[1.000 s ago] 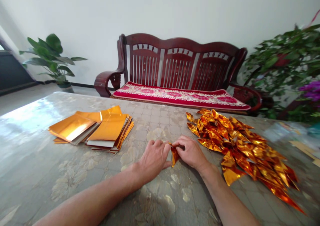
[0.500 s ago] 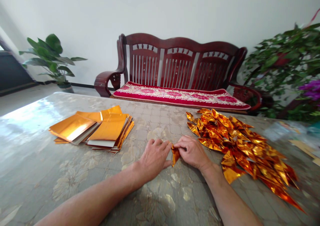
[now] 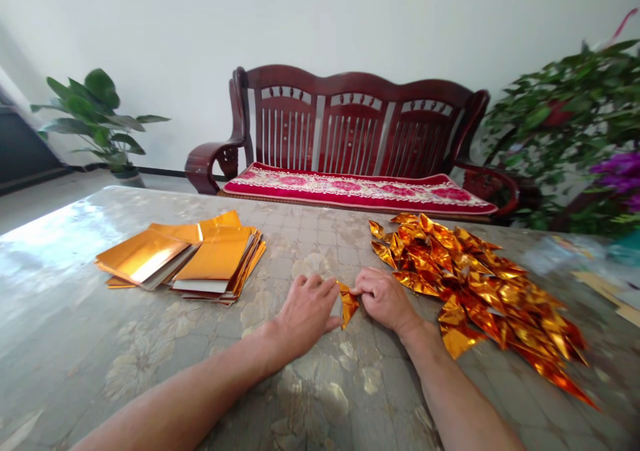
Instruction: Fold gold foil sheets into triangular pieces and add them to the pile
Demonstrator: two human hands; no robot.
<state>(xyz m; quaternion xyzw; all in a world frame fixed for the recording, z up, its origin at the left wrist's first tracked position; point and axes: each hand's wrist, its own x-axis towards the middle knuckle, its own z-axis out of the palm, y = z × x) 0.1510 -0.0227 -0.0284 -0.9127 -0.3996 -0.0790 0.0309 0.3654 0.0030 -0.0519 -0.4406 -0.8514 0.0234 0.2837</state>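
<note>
Between my hands, a small folded piece of gold foil paper (image 3: 349, 306) lies at the table's middle, part of its pale underside showing. My left hand (image 3: 306, 314) holds its left side, fingers bent over the far corner and thumb at the near end. My right hand (image 3: 387, 299) is curled, with thumb and forefinger on the paper's right edge. To the left lies a stack of flat gold foil sheets (image 3: 215, 256). A heap of folded gold foil pieces (image 3: 475, 284) spreads to the right, close to my right forearm.
A patterned cover lies over the table (image 3: 165, 351). Clear plastic bags (image 3: 565, 254) and tan card strips (image 3: 603, 288) lie at the far right. Beyond the table stands a dark red wooden bench (image 3: 355, 121) with a red floral mat (image 3: 360, 188). Potted plants flank it.
The folded foil paper has opened out slightly, showing more of its surface. My right fingers have shifted a little to its right edge. The whole view has turned slightly.
</note>
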